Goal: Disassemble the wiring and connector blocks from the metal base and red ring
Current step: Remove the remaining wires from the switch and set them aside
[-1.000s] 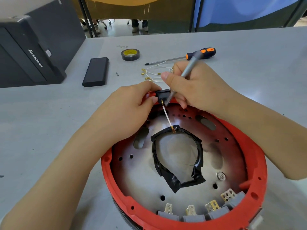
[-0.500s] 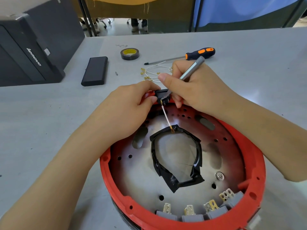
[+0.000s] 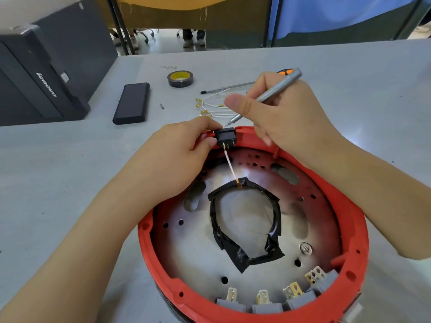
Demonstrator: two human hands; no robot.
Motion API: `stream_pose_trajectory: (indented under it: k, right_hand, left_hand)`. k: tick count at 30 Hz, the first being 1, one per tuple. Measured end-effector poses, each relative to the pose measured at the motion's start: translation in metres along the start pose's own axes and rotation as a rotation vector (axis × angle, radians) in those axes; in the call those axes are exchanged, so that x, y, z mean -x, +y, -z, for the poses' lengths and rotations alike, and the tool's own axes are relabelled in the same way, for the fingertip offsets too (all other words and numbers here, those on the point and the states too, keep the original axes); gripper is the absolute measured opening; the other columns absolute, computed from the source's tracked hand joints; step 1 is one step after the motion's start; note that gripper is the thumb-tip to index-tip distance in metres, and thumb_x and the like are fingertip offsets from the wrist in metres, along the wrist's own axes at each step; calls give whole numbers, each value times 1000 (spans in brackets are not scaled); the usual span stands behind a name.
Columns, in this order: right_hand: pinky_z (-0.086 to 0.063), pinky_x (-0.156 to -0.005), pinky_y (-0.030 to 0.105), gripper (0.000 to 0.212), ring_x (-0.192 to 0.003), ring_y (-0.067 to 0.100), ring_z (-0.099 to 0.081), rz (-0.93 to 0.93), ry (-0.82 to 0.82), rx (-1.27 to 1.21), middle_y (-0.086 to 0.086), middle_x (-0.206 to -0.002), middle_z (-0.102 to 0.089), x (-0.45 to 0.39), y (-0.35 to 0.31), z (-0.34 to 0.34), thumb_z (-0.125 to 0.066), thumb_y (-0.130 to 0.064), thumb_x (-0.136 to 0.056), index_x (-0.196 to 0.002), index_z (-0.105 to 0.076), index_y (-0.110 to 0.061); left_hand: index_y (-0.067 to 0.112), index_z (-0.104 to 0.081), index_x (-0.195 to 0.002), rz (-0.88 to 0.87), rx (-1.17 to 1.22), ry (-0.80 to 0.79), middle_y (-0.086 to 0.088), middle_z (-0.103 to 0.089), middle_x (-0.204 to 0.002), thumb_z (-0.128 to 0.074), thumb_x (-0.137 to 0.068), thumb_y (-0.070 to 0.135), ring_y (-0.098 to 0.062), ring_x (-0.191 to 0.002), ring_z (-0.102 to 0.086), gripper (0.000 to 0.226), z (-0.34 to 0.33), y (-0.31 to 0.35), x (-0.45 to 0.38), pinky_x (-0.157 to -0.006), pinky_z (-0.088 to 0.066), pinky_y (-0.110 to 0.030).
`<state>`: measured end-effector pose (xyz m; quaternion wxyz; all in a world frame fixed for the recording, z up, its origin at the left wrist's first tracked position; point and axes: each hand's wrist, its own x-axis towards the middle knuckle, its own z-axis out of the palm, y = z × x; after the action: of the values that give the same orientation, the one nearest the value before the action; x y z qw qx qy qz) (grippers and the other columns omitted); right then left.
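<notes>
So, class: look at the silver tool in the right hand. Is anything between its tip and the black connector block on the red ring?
Nothing visible. The silver tool tip hangs just above the black connector block, with open air between. The left hand pinches the block from its left side, clear of that path.

Grey matte table (image 3: 70, 183) carries red plastic ring with round metal base (image 3: 363, 241), near edge. Beyond ring: loose white wires with brass terminals (image 3: 210, 106), orange-black screwdriver (image 3: 233, 86), black-yellow tape roll (image 3: 180, 78). Left of roll: flat black rectangular case (image 3: 131, 103), small screw (image 3: 161, 106), black Lenovo box (image 3: 44, 73).
</notes>
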<state>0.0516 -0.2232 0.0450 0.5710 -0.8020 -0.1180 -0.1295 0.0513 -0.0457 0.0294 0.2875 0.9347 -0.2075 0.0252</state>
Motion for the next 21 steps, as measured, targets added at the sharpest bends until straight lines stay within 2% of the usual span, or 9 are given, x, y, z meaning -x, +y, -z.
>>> stream_pose_trajectory:
  k: [3, 6, 11, 13, 17, 21]
  right_hand:
    - [-33, -39, 17, 24, -36, 14, -43, -75, -33, -115, 1, -51, -60, 0, -5, 5, -66, -26, -89, -70, -59, -15]
    - [-27, -37, 16, 30, -36, 13, -40, -192, -100, -166, 2, -51, -59, -9, -9, 15, -57, -27, -94, -69, -66, -14]
    - [-24, -36, 20, 21, -34, 14, -33, -191, -125, -207, 4, -46, -54, -2, 1, 14, -58, -11, -92, -72, -49, -10]
    - [-26, -38, 23, 26, -35, 13, -33, -164, -108, -224, 5, -47, -55, 2, 4, 14, -62, -9, -89, -69, -45, -12]
    - [-31, -43, 24, 34, -35, 9, -38, -109, -66, -73, 2, -45, -53, 0, 9, 17, -71, -14, -80, -57, -45, -18]
    - [-35, -43, 23, 32, -36, 9, -42, -89, -123, 26, 0, -46, -58, 2, 11, 13, -71, -22, -78, -56, -48, -23]
  left_hand:
    - [38, -56, -117, -1, -13, -6, 13, -64, -94, -44, -97, 26, -9, -86, -54, 26, 0, 0, 0, -72, -37, -23]
    - [40, -56, -114, 6, -5, -13, 15, -64, -95, -45, -97, 26, -8, -87, -55, 25, 0, 1, 0, -72, -38, -22]
    - [42, -57, -113, 25, 12, -10, 20, -63, -95, -45, -96, 28, -3, -88, -54, 24, 0, 0, 0, -77, -39, -12]
    - [42, -57, -112, 23, 11, -12, 20, -63, -94, -46, -95, 29, -1, -87, -54, 24, 0, 0, -1, -78, -39, -12]
    - [43, -57, -112, 15, -1, -16, 19, -64, -90, -47, -94, 32, -1, -86, -55, 23, 0, 1, -1, -77, -43, -20]
    - [41, -56, -115, 14, -7, -20, 19, -64, -91, -46, -93, 33, 0, -86, -56, 25, 0, 1, 0, -77, -44, -21]
